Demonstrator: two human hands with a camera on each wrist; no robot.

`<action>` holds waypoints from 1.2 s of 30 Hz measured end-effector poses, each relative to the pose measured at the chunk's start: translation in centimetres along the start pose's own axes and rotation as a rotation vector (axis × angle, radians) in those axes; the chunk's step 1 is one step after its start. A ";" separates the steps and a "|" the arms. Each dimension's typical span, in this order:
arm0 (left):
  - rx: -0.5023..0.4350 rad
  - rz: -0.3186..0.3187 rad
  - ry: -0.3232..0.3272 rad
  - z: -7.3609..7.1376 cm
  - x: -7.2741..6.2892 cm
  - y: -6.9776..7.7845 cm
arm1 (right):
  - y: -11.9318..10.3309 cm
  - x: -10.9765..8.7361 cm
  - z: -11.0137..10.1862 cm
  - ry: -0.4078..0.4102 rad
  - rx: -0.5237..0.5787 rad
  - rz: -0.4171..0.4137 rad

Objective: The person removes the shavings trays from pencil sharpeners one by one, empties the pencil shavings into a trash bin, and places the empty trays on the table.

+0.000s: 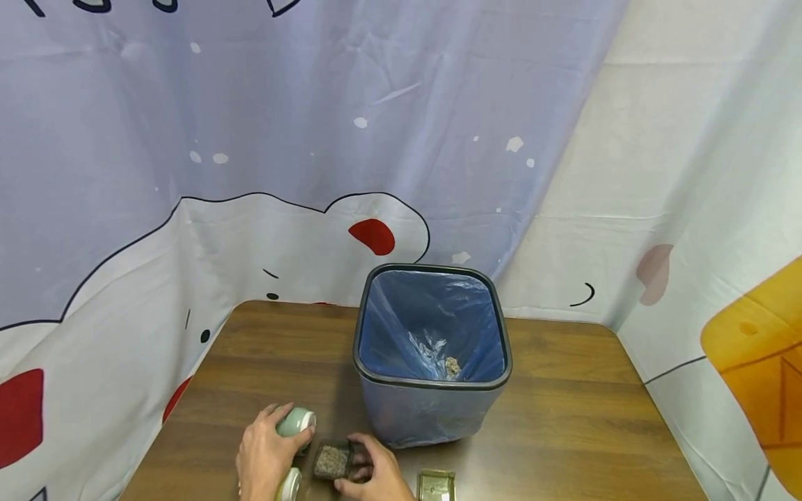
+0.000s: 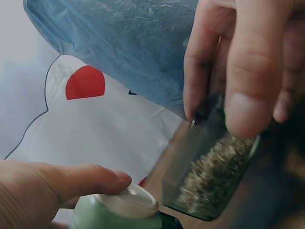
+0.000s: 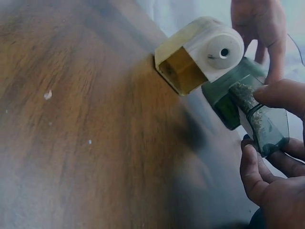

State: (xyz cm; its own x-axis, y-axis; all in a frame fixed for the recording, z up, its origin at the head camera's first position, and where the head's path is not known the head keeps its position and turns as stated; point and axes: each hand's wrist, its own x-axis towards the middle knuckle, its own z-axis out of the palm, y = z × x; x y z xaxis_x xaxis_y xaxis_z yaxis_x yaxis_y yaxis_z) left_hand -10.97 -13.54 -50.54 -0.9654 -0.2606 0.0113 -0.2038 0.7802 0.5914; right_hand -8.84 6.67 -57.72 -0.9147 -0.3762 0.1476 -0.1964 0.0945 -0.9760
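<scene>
My left hand (image 1: pixel 262 449) grips a green desktop pencil sharpener (image 1: pixel 292 422) with a white front, its thumb on the white part (image 2: pixel 131 202). In my right hand (image 1: pixel 376 473), between thumb and fingers, is a dark see-through shavings drawer (image 1: pixel 332 462) holding pencil shavings (image 2: pixel 214 171). The drawer is close beside the green sharpener, out of its body. A yellow pencil sharpener (image 3: pixel 174 57) stands near the left hand, its drawer slot showing as an open hollow in the right wrist view.
Behind the hands stands a bin (image 1: pixel 432 414) lined with a blue bag, with some shavings (image 1: pixel 452 367) inside. A yellow-green see-through drawer (image 1: pixel 436 485) lies on the wooden table (image 1: pixel 564 417) to the right. A printed curtain (image 1: pixel 282 125) hangs around the table.
</scene>
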 end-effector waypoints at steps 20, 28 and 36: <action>0.020 0.010 0.013 0.8 0.2 -0.5 | -1.5 -1.8 -1.1 0.005 0.188 -0.040; 0.014 0.023 0.036 1.2 0.1 -0.7 | -2.1 -2.4 -1.7 0.004 0.262 -0.027; 0.002 0.032 0.056 1.3 0.2 -0.8 | -2.2 -2.9 -2.2 -0.003 0.302 -0.027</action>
State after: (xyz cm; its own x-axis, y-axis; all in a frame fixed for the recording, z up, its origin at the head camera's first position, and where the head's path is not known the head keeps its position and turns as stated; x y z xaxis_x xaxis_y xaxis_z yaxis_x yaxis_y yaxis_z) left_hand -11.17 -13.50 -52.06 -0.9608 -0.2669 0.0755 -0.1733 0.7901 0.5880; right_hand -6.56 9.56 -55.68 -0.9095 -0.3772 0.1745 -0.1066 -0.1940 -0.9752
